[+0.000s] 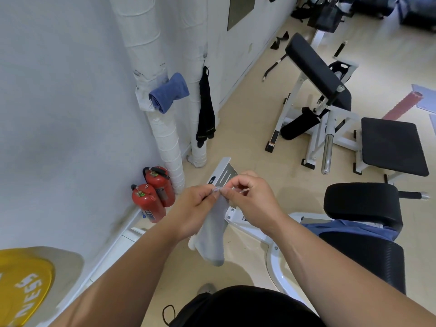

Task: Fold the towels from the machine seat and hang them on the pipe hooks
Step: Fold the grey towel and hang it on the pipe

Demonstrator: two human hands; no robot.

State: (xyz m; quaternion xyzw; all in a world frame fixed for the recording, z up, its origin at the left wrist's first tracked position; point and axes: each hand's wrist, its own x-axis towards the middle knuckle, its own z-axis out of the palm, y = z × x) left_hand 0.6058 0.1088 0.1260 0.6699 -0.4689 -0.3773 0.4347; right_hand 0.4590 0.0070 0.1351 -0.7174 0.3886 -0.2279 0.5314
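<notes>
Left hand (191,206) and right hand (254,199): fingertips of both pinch the top edge of a grey towel (212,237), which hangs down between them. Seat (368,263), right: blue towel (349,228) lying across it. Pipes (146,43), by the wall ahead: bundled towel (168,93) and black cloth (205,109) hung on them, two extinguishers (153,197) at the base.

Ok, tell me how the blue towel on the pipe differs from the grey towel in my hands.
The blue towel is a thick folded bundle; the grey towel hangs long and slim. The blue towel hangs on the white wrapped pipe; the grey towel is pinched at its top edge by the left hand and right hand. Both are small cloths hanging freely.
</notes>
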